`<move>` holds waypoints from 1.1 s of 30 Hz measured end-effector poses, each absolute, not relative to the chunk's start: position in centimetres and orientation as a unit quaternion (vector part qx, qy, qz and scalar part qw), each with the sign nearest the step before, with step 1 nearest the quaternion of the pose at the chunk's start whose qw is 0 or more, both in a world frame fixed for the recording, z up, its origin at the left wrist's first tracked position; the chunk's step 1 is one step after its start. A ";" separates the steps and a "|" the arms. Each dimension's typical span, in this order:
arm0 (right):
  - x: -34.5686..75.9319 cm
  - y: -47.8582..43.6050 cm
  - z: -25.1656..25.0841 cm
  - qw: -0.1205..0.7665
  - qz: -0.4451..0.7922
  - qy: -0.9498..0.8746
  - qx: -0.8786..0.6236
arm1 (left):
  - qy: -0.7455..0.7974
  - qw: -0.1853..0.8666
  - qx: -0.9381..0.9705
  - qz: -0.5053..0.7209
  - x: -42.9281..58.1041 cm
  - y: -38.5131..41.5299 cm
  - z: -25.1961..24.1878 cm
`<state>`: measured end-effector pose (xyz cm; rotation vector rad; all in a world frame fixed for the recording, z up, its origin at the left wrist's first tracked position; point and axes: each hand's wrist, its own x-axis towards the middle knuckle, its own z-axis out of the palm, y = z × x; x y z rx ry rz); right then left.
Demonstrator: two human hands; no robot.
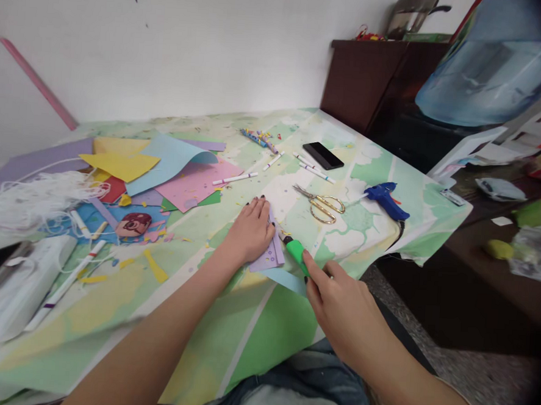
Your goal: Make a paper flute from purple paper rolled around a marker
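My left hand (250,229) lies flat on a folded strip of purple paper (274,254) near the table's front edge, fingers stretched out and pressing it down. In my right hand (340,298) is a green-handled knife (297,255) with a black collar; its thin tip points at the paper's right side. The blade is too small to make out clearly. A light blue paper strip (288,281) sticks out beneath the purple paper, partly behind my right hand. Gold-handled scissors (323,207) rest beyond my hands.
A blue glue gun (387,200) lies at the right, its cord over the edge. Behind are a black phone (323,155) and several markers (235,178). Coloured paper sheets (172,163), white cord (36,203) and a power strip (27,291) crowd the left.
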<state>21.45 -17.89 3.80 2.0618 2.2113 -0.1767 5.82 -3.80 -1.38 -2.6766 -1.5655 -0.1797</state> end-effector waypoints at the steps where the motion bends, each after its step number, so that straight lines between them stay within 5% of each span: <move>1: 21.5 -18.0 3.8 0.058 -0.059 0.730 0.678 | -0.505 0.017 -0.861 -0.060 5.8 -3.8 -1.4; 33: 20.4 -14.6 3.8 0.010 -0.047 0.722 0.690 | -0.517 -0.009 -0.851 -0.091 5.9 -4.0 -1.5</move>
